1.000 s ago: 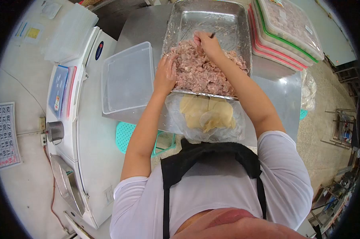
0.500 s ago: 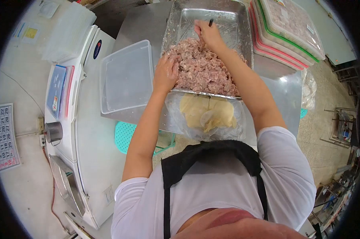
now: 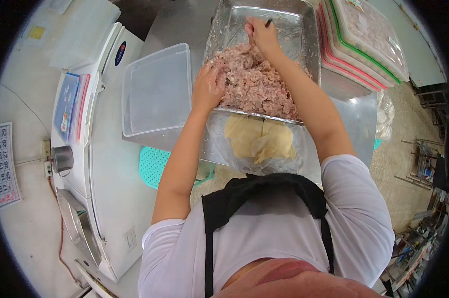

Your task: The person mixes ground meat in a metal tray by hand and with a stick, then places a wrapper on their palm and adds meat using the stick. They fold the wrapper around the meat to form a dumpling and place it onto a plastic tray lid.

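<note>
A deep metal tray [image 3: 311,47] holds a mound of ground meat [image 3: 259,87] in its near half. My right hand [image 3: 263,37] is closed around a tool with a black handle [image 3: 268,23], above the far side of the meat. The tool's lower end is hidden by the hand and the meat, so its kind does not show. At the tray's left side, my left hand [image 3: 208,87] lies with its fingers stretched over the edge of the meat. Thin yellow dough wrappers [image 3: 259,139] sit on clear plastic in front of the tray.
An upturned or lid-like clear plastic container [image 3: 157,89] lies left of the tray. Stacked containers with red and green rims [image 3: 363,44] stand at the right. A white freezer [image 3: 120,188] is at the left, with a turquoise stool [image 3: 152,166] beside it.
The view has shifted slightly. My right hand has turned a little with the tool, and a hollow shows in the meat near it. My left hand stays at the tray's left side.
</note>
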`<state>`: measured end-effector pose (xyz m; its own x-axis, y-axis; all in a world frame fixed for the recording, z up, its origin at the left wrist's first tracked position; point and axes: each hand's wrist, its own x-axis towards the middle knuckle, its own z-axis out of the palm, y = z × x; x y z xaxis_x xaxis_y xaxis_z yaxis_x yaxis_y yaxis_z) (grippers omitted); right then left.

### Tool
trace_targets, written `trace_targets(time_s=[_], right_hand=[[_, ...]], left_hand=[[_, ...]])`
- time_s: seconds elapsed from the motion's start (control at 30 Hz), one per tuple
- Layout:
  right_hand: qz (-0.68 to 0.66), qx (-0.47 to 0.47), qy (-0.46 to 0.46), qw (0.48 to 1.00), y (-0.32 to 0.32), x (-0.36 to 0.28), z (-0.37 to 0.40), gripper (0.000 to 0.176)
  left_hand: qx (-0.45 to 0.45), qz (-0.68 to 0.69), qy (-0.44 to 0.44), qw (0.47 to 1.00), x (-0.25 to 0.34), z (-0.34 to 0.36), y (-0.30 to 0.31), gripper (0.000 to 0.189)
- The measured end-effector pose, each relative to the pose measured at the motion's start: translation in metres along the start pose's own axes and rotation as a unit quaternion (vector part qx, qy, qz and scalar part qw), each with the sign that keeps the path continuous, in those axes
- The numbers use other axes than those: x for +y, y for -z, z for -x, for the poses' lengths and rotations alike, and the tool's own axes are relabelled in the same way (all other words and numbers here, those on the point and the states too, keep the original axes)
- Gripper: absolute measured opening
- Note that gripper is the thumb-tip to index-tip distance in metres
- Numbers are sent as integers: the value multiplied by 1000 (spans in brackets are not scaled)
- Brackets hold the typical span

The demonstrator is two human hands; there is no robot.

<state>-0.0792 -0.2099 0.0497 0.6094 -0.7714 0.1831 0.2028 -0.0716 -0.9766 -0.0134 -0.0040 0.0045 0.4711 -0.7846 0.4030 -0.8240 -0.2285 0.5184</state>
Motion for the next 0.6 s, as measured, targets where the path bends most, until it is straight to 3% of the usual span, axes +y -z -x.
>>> trace_targets(time_s=[0.13, 0.2, 0.23, 0.3, 0.4, 0.6], right_hand=[[12, -35, 25, 999, 11, 12, 27, 42], [-48, -65, -90, 993, 29, 13, 28, 40], [-48, -64, -87, 993, 36, 7, 31, 40], [-185, -55, -179, 965, 49, -4, 41, 41], [-189, -30, -159, 969, 46, -10, 50, 40], [-117, -56, -137, 982, 42, -10, 65, 37]], left_hand=[[-3, -29, -12, 999, 1, 0, 0, 21], [-6, -39, -8, 999, -2, 2, -1, 22], [5, -41, -11, 999, -2, 2, -2, 23], [18, -39, -18, 999, 0, -1, -1, 24], [-7, 16, 12, 1000, 3, 1, 2, 30], [47, -69, -99, 992, 8, -11, 6, 38]])
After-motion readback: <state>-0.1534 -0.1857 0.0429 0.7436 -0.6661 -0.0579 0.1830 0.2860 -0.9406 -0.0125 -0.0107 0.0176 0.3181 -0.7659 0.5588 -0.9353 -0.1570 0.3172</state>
